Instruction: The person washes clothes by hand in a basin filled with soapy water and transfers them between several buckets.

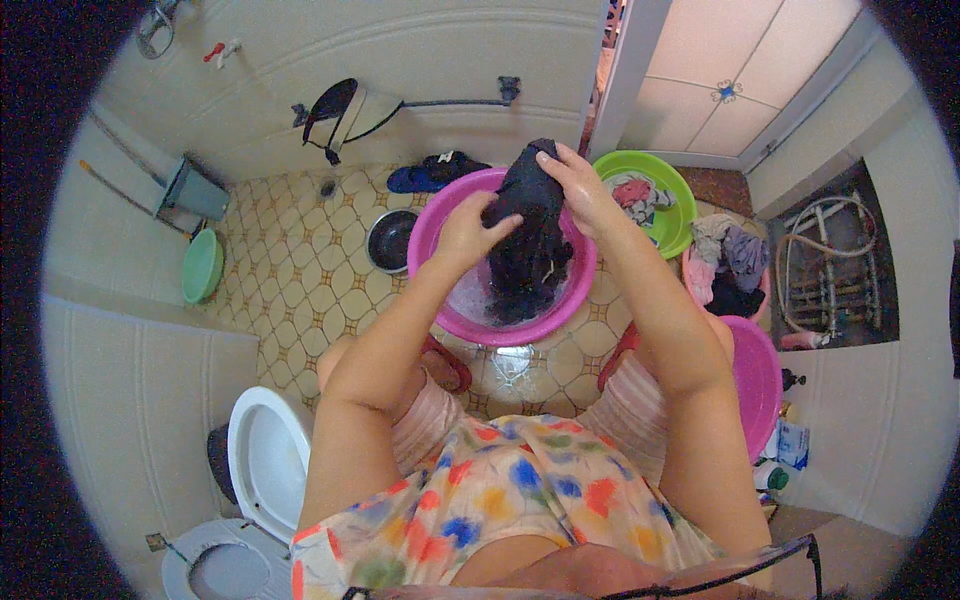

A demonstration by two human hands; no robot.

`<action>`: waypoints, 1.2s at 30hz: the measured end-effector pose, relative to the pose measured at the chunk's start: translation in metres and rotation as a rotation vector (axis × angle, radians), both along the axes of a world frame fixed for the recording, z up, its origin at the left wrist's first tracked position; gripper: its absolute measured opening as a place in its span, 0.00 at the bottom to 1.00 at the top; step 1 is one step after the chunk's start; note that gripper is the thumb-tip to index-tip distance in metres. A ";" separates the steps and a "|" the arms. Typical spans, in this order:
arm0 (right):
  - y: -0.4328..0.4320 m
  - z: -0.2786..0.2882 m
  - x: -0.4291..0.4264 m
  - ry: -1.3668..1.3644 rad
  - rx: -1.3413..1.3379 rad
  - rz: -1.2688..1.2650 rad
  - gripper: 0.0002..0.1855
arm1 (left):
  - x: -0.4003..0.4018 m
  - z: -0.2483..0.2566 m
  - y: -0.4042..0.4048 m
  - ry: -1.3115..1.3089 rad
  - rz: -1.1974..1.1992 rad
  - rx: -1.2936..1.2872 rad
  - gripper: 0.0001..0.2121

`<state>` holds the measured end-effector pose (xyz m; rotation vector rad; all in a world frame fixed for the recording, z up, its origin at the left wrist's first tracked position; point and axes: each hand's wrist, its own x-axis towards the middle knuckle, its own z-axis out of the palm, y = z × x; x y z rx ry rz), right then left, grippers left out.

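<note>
A wet black garment (525,202) is lifted above a pink plastic basin (502,334), and its lower end hangs into cloudy, foamy water (461,296). My right hand (581,187) grips the cloth near its upper end, at the basin's far right. At the garment's left side is my left hand (476,232), with the thumb lying across the cloth and the fingers against its edge. Part of the basin's far rim is hidden behind the garment. What kind of garment it is, I cannot tell.
A green basin (679,217) with clothes stands at the right, beside a pink container of laundry (727,262). A metal bowl (391,241) is left of the pink basin, dark slippers (416,178) behind it. Another pink basin (756,382) leans near my right knee; a toilet (232,566) is lower left.
</note>
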<state>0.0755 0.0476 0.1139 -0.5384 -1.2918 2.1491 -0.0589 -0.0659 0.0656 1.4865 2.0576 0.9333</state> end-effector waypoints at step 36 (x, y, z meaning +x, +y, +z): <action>0.059 -0.156 0.023 -1.051 1.404 0.572 0.23 | -0.102 0.039 -0.023 -1.261 0.312 0.785 0.11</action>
